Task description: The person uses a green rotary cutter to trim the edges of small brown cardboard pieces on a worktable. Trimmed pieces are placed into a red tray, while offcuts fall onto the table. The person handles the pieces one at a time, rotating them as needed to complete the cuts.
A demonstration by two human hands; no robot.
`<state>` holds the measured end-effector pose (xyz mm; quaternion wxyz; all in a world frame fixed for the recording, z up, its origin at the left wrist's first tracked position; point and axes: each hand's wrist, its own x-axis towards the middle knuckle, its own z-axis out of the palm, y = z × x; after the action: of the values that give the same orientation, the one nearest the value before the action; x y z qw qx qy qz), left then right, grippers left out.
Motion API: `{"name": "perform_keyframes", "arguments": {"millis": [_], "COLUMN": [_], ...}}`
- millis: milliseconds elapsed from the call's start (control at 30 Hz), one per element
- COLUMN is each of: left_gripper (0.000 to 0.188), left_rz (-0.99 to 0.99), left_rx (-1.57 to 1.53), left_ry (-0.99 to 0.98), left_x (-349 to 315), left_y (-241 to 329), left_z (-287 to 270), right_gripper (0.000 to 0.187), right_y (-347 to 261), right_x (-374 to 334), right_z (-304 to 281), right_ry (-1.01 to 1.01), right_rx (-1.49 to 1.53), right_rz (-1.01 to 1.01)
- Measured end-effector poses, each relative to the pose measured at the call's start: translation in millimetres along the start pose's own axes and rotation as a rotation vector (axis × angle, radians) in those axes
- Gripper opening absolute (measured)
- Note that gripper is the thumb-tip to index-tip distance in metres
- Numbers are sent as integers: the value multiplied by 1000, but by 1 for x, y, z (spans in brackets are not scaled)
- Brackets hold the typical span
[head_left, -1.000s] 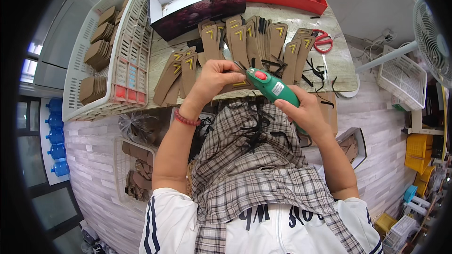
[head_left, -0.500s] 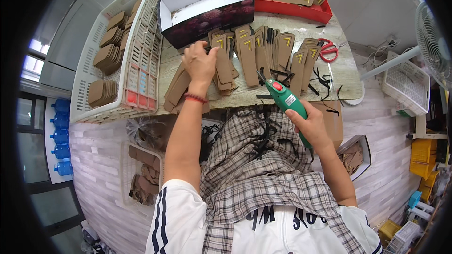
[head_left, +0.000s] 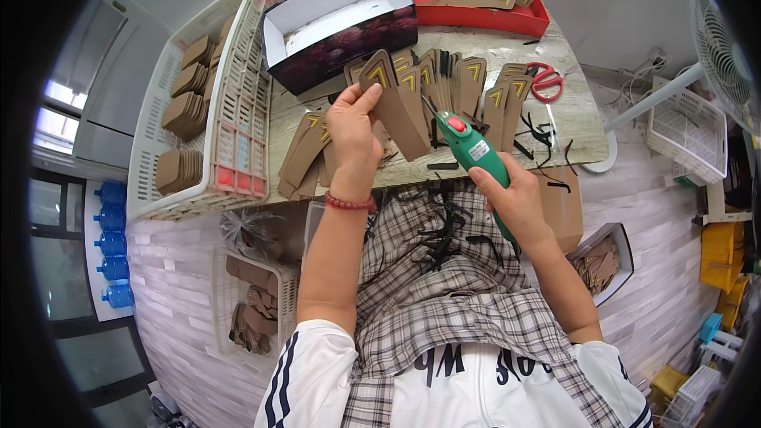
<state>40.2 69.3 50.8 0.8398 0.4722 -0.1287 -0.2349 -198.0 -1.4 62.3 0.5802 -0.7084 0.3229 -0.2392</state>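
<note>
My left hand (head_left: 354, 128) pinches a long brown flat strip (head_left: 399, 120) with a yellow angled mark, lifted above the table and slanting down to the right. A green handheld electric cutter (head_left: 474, 150) with a red switch is wrapped in my right hand (head_left: 517, 198); its metal tip lies close to the strip's right edge. More brown strips (head_left: 304, 150) lie fanned left of my left hand. Others stand in overlapping bunches behind the cutter, with a further bunch (head_left: 505, 103) to its right. Black trimmed scraps (head_left: 540, 136) are scattered on the tabletop.
Red-handled scissors (head_left: 545, 83) lie at the right. Behind are an open dark flowered box (head_left: 346, 40) and a red tray (head_left: 476, 18) of strips. A white plastic crate (head_left: 239, 123) with stacked brown pieces borders the left; a fan (head_left: 717, 55) stands right. Black scraps lie on my plaid apron (head_left: 428, 301).
My left hand has moved right from the left-hand strips and now holds one strip up near the cutter. The cutter in my right hand has shifted slightly left.
</note>
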Motion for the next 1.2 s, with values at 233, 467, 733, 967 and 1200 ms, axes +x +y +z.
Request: {"name": "perform_keyframes", "arguments": {"millis": [233, 467, 733, 967, 1200], "left_gripper": [9, 10, 8, 8, 9], "left_rz": [-123, -222, -270, -300, -237], "left_rx": [-130, -181, -186, -143, -57], "left_ry": [18, 41, 10, -49, -78], "left_x": [-24, -36, -54, -65, -64], "left_y": [-21, -37, -37, -45, -39], "left_z": [24, 35, 44, 38, 24], "right_gripper": [35, 35, 33, 32, 32], "right_y": [-3, -3, -3, 1, -3], "right_x": [1, 2, 2, 4, 4], "right_z": [0, -3, -2, -2, -9], "right_ry": [10, 46, 92, 125, 76], "right_rx": [-3, -4, -19, -20, -29], "right_rz": [12, 9, -32, -78, -28]}}
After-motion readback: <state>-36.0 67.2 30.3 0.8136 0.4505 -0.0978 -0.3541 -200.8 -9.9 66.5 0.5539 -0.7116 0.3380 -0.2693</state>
